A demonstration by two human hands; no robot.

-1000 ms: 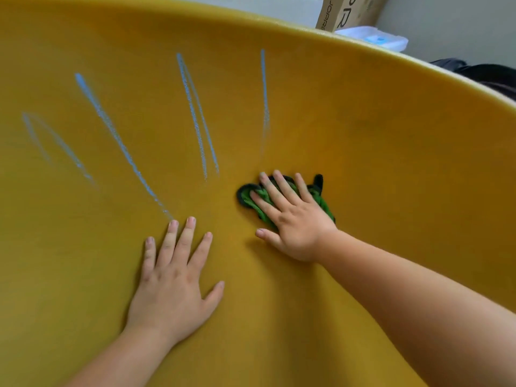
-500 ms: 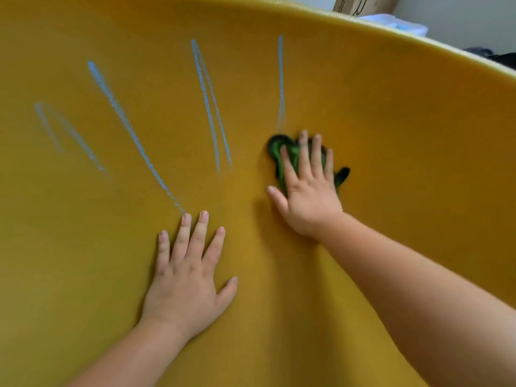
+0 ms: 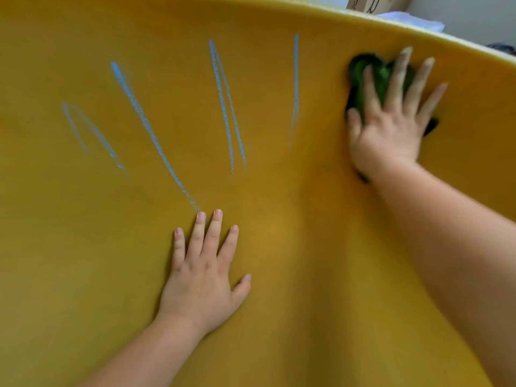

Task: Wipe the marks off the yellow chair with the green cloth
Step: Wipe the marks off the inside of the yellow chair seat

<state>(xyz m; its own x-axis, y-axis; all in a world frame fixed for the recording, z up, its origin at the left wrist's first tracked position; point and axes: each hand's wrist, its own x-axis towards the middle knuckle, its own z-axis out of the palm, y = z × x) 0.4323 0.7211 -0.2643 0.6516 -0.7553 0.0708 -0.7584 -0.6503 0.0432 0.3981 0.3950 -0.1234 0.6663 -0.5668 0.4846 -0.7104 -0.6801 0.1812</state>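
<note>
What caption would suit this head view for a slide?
Right hand presses green cloth near the top edge of the yellow chair; left hand rests flat below blue marks.

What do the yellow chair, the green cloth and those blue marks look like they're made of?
The yellow chair: probably moulded plastic or dense foam; one smooth curved shell, matt, finely grainy. The green cloth: soft fabric, perhaps microfibre; it bunches under the right hand, blur hides the weave. The blue marks: likely chalk or crayon; strokes look powdery and broken, yellow showing through.

A printed cardboard box [image 3: 374, 2] and a blurred white container [image 3: 413, 19] sit beside a pale wall [image 3: 474, 15] in soft light.
</note>
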